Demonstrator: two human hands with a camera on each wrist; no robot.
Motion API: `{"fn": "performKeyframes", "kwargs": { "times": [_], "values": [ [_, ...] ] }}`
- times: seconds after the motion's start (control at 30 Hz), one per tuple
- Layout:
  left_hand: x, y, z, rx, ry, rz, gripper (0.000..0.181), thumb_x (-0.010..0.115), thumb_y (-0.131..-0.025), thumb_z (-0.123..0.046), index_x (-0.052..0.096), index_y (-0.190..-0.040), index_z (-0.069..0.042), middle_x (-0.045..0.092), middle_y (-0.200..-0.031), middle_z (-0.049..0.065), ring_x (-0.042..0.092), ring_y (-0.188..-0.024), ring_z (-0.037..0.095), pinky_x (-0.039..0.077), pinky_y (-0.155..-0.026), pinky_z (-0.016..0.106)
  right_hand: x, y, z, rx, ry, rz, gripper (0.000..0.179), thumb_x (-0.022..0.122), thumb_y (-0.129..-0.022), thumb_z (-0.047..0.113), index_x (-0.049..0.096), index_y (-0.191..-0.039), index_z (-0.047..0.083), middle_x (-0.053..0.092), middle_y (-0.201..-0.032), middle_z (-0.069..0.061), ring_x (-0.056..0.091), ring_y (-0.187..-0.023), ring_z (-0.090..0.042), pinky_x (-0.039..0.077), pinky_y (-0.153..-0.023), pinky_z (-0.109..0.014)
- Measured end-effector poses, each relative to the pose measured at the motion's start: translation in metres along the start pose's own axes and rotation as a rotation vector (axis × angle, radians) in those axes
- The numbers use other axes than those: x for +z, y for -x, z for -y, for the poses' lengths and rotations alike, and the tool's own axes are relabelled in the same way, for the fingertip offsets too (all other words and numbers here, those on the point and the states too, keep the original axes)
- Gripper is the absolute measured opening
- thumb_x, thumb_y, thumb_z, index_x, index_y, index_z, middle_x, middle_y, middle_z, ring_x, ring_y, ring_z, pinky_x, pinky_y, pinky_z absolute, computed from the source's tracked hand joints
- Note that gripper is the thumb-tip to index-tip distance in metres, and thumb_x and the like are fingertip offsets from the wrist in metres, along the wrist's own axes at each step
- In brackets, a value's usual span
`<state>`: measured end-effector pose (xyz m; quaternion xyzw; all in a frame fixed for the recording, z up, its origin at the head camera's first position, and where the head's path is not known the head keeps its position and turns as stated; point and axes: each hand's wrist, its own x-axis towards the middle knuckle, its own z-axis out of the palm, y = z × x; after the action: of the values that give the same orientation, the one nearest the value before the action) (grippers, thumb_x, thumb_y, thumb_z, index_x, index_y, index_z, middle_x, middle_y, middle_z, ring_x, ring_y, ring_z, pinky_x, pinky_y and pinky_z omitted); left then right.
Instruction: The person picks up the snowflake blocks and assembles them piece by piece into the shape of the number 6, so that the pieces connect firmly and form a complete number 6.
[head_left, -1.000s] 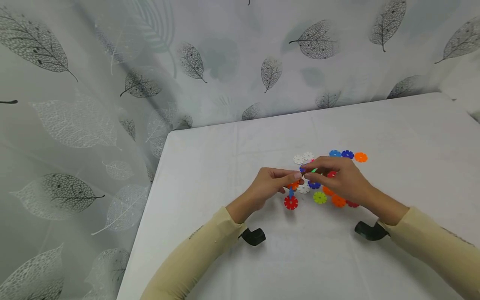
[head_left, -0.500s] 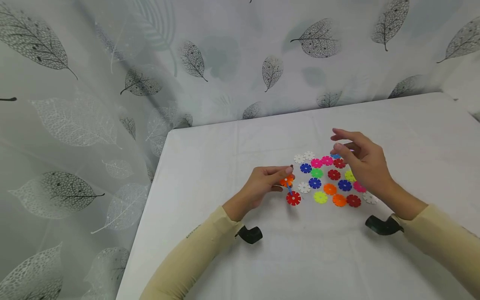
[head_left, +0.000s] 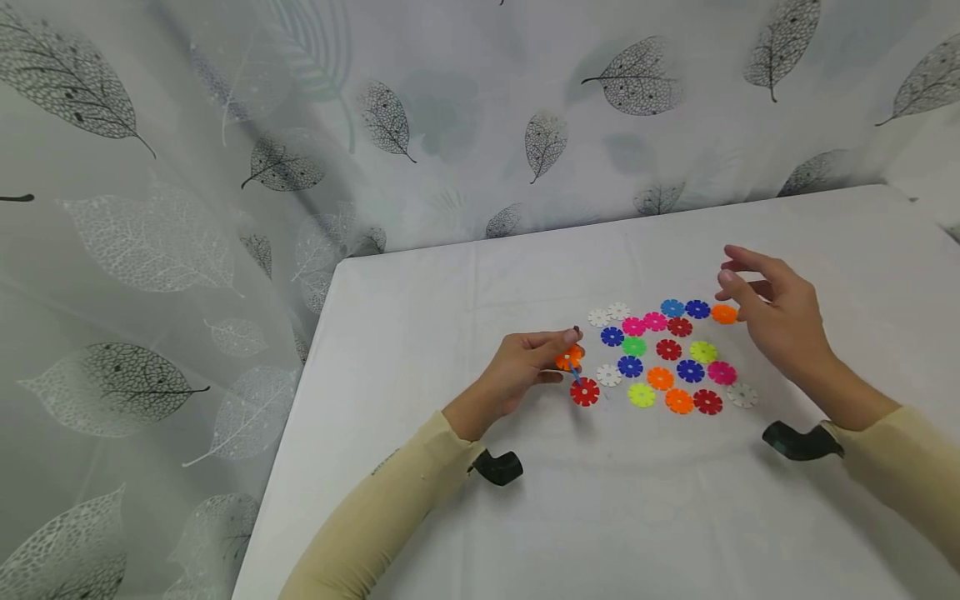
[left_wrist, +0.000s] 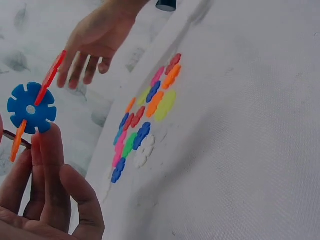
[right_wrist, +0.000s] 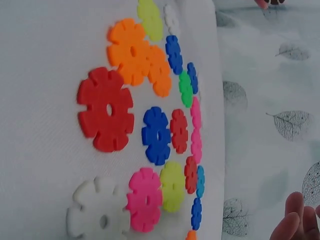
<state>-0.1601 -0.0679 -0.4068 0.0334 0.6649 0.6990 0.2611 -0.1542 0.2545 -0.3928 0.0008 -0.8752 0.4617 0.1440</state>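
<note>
My left hand pinches a small chain of notched plastic discs above the table. In the left wrist view, a blue disc faces the camera, with a red disc slotted into one side and an orange disc into the other. A dark piece, seen edge-on, sits by the fingers; its kind is partly hidden. My right hand hovers beyond the right end of the loose discs, nearest a flat orange disc. Its fingers are loosely bent, and nothing shows between them.
Several loose discs lie flat in rough rows, among them a green disc, a pink disc and a white disc. A white cloth covers the table. Behind it hangs a leaf-patterned curtain.
My right hand has let go of the chain and swung right, past the loose discs. The left hand keeps its grip on the chain, shifting slightly left.
</note>
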Motion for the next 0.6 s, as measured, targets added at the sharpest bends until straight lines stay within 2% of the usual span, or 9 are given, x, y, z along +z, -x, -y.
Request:
{"fn": "performKeyframes", "kwargs": {
  "times": [0.1, 0.23, 0.3, 0.47, 0.6],
  "values": [
    [-0.001, -0.002, 0.002, 0.003, 0.022, 0.004, 0.043, 0.068, -0.099, -0.029, 0.067, -0.130, 0.000, 0.071, -0.122, 0.009, 0.065, -0.107, 0.015, 0.052, -0.096, 0.045, -0.006, 0.000, -0.010, 0.063, 0.061, 0.057, 0.055, 0.052, -0.106, 0.038, 0.045, -0.154, 0.013, 0.054, -0.135, -0.021, 0.054, -0.092, -0.001, 0.043, -0.065, -0.005],
    [-0.001, -0.003, 0.003, 0.007, 0.053, 0.009, 0.044, 0.068, -0.100, -0.028, 0.066, -0.131, 0.002, 0.067, -0.130, 0.016, 0.066, -0.105, 0.017, 0.054, -0.093, 0.042, -0.012, 0.001, -0.020, 0.137, 0.146, 0.187, 0.058, 0.055, -0.104, 0.040, 0.049, -0.149, 0.004, 0.055, -0.132, -0.026, 0.055, -0.104, -0.032, 0.047, -0.061, -0.013],
    [-0.001, -0.003, 0.003, 0.009, 0.066, 0.016, 0.043, 0.067, -0.100, -0.027, 0.065, -0.132, 0.003, 0.064, -0.133, 0.017, 0.066, -0.105, 0.017, 0.055, -0.091, 0.039, -0.014, 0.001, -0.024, 0.175, 0.191, 0.269, 0.059, 0.057, -0.103, 0.042, 0.052, -0.145, 0.002, 0.056, -0.130, -0.028, 0.053, -0.108, -0.043, 0.049, -0.062, -0.020],
    [-0.001, -0.003, 0.003, 0.016, 0.086, 0.047, 0.042, 0.066, -0.101, -0.021, 0.063, -0.134, 0.003, 0.059, -0.140, 0.015, 0.067, -0.109, 0.019, 0.056, -0.089, 0.038, -0.015, 0.001, -0.032, 0.196, 0.299, 0.441, 0.059, 0.064, -0.098, 0.045, 0.060, -0.135, -0.001, 0.058, -0.124, -0.030, 0.054, -0.108, -0.047, 0.054, -0.066, -0.035],
    [0.000, -0.003, 0.004, 0.018, 0.092, 0.053, 0.040, 0.066, -0.100, -0.019, 0.063, -0.134, 0.003, 0.059, -0.141, 0.015, 0.067, -0.110, 0.020, 0.056, -0.090, 0.040, -0.013, 0.000, -0.036, 0.158, 0.344, 0.507, 0.054, 0.073, -0.093, 0.040, 0.066, -0.127, -0.001, 0.062, -0.120, -0.029, 0.057, -0.103, -0.045, 0.057, -0.068, -0.041]
  ]
}}
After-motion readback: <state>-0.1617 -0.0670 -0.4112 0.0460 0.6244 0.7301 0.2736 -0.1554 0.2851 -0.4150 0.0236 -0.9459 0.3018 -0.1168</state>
